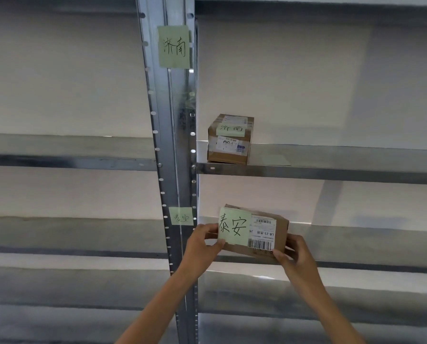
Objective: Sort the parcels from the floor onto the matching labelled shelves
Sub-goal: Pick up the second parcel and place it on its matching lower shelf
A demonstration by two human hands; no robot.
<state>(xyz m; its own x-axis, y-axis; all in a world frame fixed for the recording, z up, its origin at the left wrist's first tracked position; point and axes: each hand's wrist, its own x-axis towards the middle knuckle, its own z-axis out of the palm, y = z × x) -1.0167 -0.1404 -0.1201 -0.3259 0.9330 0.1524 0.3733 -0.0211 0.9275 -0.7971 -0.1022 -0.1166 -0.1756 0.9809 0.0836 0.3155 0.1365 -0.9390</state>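
- Head view looks at a metal shelving rack against a pale wall; a perforated upright post (175, 155) runs top to bottom just left of centre.
- Both bare hands are raised to a brown cardboard parcel (262, 232) at the level of the lower shelf (368, 238); the parcel is tilted, its left end higher in the picture, and whether its base touches the shelf cannot be told.
- left hand (203, 240) is closed around the parcel's left end, thumb on the front face just below a green note, fingers curled over the edge nearest the post.
- right hand (298, 252) grips the parcel's lower right corner, thumb on the front near the barcode, fingers wrapped behind the right end.
- green note on the parcel (234, 227) carries the handwritten characters 泰安; a white shipping label (263, 234) with barcodes sits just beside it on the right.
- small green tag (182, 216) on the post, just left of the held parcel, bears the same two characters, though fainter.
- upper shelf (331, 161) holds a second parcel (229, 139) standing near the post at the shelf's left end; its own green note reads 济南, with a white label below it.
- larger green tag (174, 46) high on the post also reads 济南, well above the second parcel.
- shelves left of the post are blurred at the frame edge.
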